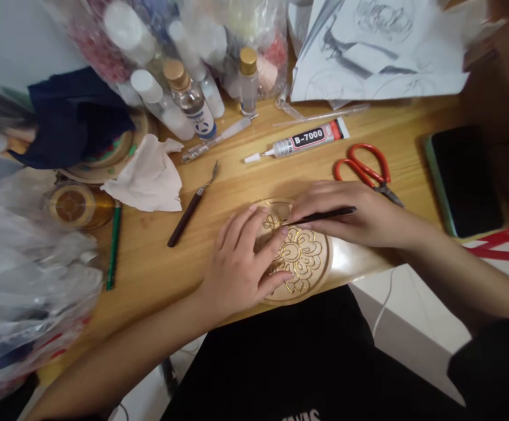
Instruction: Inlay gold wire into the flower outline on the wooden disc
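A round wooden board [324,266] lies at the table's front edge, bearing a flower pattern outlined in raised gold wire [293,251]. My left hand [241,266] rests on the board's left side with its fingers spread, holding nothing. From the right, my right hand [346,213] pinches a slim dark pointed tool [324,217], perhaps tweezers. Its tip meets the pattern near the board's upper part, close to my left index finger. Both hands cover parts of the board.
Behind the hands lie a B-7000 glue tube [309,139], red-handled scissors [368,166] and a dark-handled spatula tool [191,210]. Left are a green pencil [114,245], a spool of gold wire [76,204] and white cloth [149,175]. Bottles [191,102], sketches [377,52] and a phone [463,178] surround them.
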A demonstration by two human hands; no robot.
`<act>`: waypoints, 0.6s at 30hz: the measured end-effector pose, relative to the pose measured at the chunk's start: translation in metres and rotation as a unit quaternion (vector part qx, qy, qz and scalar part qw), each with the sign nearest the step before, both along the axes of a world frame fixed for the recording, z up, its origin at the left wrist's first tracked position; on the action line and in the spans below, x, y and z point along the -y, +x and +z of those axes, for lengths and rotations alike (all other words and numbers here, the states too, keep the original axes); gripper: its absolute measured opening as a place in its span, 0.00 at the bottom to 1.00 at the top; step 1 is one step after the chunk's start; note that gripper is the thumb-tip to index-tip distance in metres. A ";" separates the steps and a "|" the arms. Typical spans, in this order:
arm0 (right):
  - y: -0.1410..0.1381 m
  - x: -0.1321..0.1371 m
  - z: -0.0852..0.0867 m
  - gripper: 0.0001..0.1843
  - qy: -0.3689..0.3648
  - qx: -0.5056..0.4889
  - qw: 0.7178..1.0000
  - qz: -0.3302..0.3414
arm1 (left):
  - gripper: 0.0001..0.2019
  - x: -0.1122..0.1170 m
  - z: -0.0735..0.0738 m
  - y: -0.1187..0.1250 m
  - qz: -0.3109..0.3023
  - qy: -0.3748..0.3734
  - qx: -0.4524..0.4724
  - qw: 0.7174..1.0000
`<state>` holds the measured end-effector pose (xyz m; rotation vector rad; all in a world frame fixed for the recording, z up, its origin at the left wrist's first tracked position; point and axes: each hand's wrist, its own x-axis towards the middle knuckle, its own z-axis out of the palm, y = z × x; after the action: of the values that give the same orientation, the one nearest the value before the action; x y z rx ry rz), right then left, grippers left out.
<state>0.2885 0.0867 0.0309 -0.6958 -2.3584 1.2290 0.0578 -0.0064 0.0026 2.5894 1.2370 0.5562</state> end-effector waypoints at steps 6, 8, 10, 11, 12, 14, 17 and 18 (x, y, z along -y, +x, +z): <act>-0.004 -0.012 0.004 0.09 -0.005 0.041 0.997 0.058 | 0.25 0.000 -0.002 0.001 0.004 -0.002 0.006 1.000; -0.005 -0.014 0.006 0.09 -0.002 0.051 0.996 0.067 | 0.26 0.000 -0.003 0.001 0.005 0.001 0.008 1.000; -0.006 -0.016 0.007 0.10 -0.001 0.057 0.996 0.073 | 0.26 0.000 -0.003 0.001 0.006 0.002 0.010 1.000; -0.007 -0.017 0.007 0.10 -0.002 0.058 0.995 0.077 | 0.26 0.000 -0.003 0.001 0.006 0.000 0.009 1.000; -0.007 -0.018 0.007 0.10 -0.005 0.058 0.995 0.080 | 0.26 0.000 -0.004 0.000 0.005 -0.003 0.009 1.000; -0.007 -0.020 0.007 0.11 -0.016 0.060 0.994 0.086 | 0.26 0.000 -0.004 0.001 0.003 -0.010 0.010 1.000; -0.007 -0.023 0.007 0.11 -0.032 0.068 0.993 0.091 | 0.25 0.001 -0.004 0.001 0.009 -0.009 0.016 1.000; -0.007 -0.024 0.007 0.11 -0.036 0.069 0.993 0.092 | 0.25 0.001 -0.004 0.002 0.012 -0.009 0.016 1.000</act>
<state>0.2817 0.1107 0.0381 -0.6143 -2.5498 1.3891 0.0593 -0.0072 -0.0011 2.5443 1.2580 0.5877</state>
